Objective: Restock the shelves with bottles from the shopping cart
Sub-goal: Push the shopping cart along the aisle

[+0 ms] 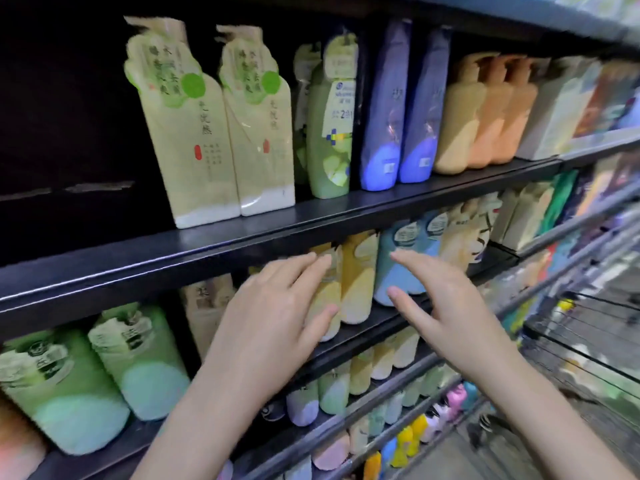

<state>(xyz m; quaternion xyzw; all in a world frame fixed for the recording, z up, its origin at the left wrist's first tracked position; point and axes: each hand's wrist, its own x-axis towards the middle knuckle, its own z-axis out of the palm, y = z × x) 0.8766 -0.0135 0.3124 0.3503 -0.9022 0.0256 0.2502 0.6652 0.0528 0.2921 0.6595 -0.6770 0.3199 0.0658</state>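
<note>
Most of the frame was motion-blurred, labels lower down unreadable, and the shopping cart (pixel 585 344) was only a wire corner at the right edge. Both forearms reached up to the middle shelf (pixel 349 344). The left hand (pixel 277 306) was spread loosely, fingertips resting on a yellow bottle (pixel 327 292), not gripping. The right hand (pixel 446 306) hovered wide open and empty by the blue bottle (pixel 394 271).

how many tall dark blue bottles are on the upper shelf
2. Both tall dark blue bottles stand side by side on the upper shelf: the left one next to the green bottle, the right one beside the orange bottles. More may be hidden behind.
</note>
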